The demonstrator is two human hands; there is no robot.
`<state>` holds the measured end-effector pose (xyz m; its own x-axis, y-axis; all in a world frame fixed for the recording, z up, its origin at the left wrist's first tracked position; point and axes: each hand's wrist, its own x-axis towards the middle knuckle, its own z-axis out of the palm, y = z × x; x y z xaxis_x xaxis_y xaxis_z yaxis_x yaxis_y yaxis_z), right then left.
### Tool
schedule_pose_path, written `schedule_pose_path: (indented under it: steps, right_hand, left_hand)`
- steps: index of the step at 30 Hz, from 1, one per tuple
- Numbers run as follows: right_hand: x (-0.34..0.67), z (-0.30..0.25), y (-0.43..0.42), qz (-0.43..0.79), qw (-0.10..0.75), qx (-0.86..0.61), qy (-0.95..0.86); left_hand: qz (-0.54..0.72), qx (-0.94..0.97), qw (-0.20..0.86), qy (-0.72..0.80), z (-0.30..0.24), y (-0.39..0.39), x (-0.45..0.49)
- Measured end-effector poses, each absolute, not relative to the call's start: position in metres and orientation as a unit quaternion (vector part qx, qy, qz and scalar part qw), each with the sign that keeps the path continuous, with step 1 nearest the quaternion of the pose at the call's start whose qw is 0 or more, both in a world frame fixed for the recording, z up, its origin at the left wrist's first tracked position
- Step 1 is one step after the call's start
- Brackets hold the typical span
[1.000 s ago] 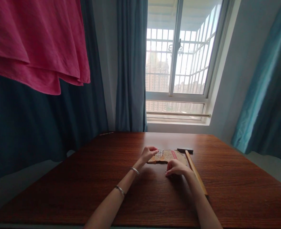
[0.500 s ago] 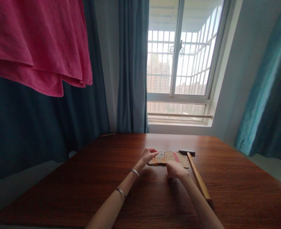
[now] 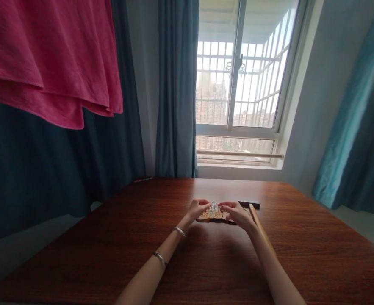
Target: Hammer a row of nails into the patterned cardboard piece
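Note:
A flat tan board (image 3: 214,215) with a speckled pattern lies on the table, and several thin dark nails (image 3: 214,206) stand upright in a row near its far edge. My left hand (image 3: 198,207) is at the board's left end, thumb and forefinger pinched beside the leftmost nail. Over the right part of the board is my right hand (image 3: 236,212), its fingertips drawn together by the right end of the row. Whatever sits between either set of fingertips is too small to make out. The right hand covers much of the board's right half.
A hammer lies right of the board, its dark head (image 3: 249,204) at the far end and its wooden handle (image 3: 261,231) partly behind my right forearm. The brown wooden table (image 3: 110,245) reaches toward a barred window (image 3: 237,84). A pink cloth (image 3: 53,63) hangs at upper left.
My right hand has risen from the board's near edge and moved forward to the nails, its fingers now reaching left. My left hand has stayed in place.

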<state>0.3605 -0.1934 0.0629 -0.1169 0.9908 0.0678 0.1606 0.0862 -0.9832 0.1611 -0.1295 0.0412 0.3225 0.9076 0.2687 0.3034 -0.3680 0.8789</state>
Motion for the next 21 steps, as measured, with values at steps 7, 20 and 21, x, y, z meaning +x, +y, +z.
schedule_pose_path:
  steps: [7,20,21]
  right_hand:
    - [0.371,0.043,-0.179,0.54,0.581,-0.42,-0.441]
    - [0.37,0.033,-0.172,0.501,0.602,-0.447,-0.431]
    - [0.371,0.033,-0.171,0.495,0.591,-0.46,-0.441]
  left_hand:
    - [0.425,0.738,0.339,0.399,0.036,-0.131,0.166]
    - [0.46,0.702,0.356,0.41,0.039,-0.131,0.167]
    - [0.467,0.698,0.355,0.411,0.039,-0.13,0.167]
